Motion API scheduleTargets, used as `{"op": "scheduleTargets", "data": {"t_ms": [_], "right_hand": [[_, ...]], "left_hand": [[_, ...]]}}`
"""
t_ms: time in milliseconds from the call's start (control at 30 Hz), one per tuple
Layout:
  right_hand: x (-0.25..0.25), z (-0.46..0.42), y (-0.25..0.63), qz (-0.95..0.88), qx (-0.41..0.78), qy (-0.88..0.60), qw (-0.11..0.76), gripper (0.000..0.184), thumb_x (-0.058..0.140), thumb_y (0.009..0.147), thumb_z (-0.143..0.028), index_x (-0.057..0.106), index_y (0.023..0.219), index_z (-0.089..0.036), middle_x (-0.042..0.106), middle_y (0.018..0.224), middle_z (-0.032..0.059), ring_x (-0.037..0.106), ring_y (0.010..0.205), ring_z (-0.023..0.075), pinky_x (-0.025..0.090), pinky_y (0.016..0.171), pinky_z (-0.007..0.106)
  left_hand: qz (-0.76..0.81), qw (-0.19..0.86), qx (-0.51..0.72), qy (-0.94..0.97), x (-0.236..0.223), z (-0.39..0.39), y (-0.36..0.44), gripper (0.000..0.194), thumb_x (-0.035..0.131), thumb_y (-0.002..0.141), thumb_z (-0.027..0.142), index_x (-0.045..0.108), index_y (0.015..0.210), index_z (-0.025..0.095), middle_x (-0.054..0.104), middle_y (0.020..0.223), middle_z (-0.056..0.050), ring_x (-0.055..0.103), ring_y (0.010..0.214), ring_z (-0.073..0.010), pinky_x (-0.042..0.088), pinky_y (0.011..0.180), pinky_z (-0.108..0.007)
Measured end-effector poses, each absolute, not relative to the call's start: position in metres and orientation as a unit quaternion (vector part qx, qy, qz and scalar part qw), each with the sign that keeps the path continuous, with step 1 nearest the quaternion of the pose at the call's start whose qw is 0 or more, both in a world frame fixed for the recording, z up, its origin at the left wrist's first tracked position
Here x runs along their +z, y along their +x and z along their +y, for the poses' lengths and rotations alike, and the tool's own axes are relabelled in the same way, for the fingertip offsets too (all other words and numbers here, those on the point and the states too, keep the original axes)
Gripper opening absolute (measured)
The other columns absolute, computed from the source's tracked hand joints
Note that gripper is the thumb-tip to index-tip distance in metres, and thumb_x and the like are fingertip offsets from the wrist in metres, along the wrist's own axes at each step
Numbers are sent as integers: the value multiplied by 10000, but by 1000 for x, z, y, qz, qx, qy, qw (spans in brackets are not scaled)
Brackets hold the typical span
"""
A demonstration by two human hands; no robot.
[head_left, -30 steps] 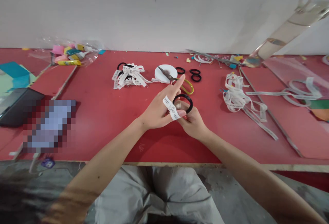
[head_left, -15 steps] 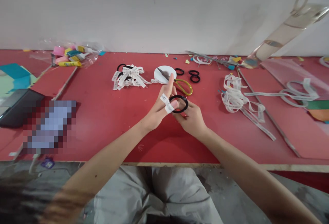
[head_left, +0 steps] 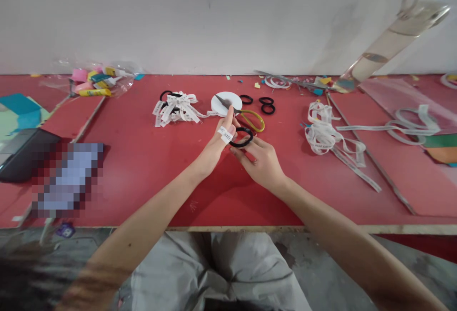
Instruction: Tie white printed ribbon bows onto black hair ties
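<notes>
A black hair tie (head_left: 240,146) is stretched between my hands above the red table. My left hand (head_left: 210,154) pinches a short piece of white printed ribbon (head_left: 225,135) at the tie's left side. On the tie's right side, my right hand (head_left: 266,163) grips it with curled fingers; some fingertips are hidden behind it. Just beyond, scissors with yellow handles (head_left: 263,123) rest with their blades on a white ribbon roll (head_left: 217,99). More black hair ties (head_left: 267,109) lie to the right of the roll.
White ribbon strips with black ties (head_left: 180,108) are heaped left of the roll. Loose ribbon (head_left: 317,135) lies at right, near a tilted clear bottle (head_left: 378,58). A phone (head_left: 71,177), dark case (head_left: 28,154) and bag of glue tubes (head_left: 98,80) are at left.
The hair tie has tipped flatter and shifted slightly left and down. My left thumb and the ribbon have turned, so more of the ribbon's lettering faces me.
</notes>
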State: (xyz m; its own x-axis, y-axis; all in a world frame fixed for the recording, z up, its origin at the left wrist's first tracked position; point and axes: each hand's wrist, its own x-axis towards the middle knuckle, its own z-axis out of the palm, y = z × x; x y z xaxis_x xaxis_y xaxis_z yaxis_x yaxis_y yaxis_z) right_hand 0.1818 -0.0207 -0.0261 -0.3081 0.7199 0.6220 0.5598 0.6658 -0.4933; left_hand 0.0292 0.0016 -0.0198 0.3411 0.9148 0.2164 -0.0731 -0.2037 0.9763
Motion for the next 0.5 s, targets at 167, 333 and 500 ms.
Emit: {"op": "scheduleTargets", "data": {"t_ms": [167, 333, 500], "right_hand": [[-29, -16, 188, -796, 111, -408, 432, 99, 577, 877, -204, 663, 827, -210, 706, 831, 56, 676, 762, 191, 542, 687, 296], [-32, -15, 191, -777, 165, -437, 423, 191, 561, 801, -108, 670, 917, -214, 730, 931, 61, 692, 802, 209, 540, 724, 322], [-33, -14, 191, -776, 164, -449, 412, 146, 557, 817, -147, 663, 903, -201, 730, 910, 80, 689, 773, 225, 529, 694, 337]], "left_hand": [[302, 413, 409, 756, -7, 1, 20, 612, 469, 960, 430, 232, 1523, 432, 446, 1197, -61, 475, 1092, -200, 413, 1030, -405], [248, 298, 411, 825, -7, 2, 21, 644, 509, 948, 307, 247, 1521, 440, 457, 1086, -50, 470, 982, -189, 442, 964, -400], [280, 345, 446, 777, -11, -1, 27, 601, 545, 934, 339, 340, 1490, 435, 451, 1000, -29, 472, 918, -162, 449, 933, -341]]}}
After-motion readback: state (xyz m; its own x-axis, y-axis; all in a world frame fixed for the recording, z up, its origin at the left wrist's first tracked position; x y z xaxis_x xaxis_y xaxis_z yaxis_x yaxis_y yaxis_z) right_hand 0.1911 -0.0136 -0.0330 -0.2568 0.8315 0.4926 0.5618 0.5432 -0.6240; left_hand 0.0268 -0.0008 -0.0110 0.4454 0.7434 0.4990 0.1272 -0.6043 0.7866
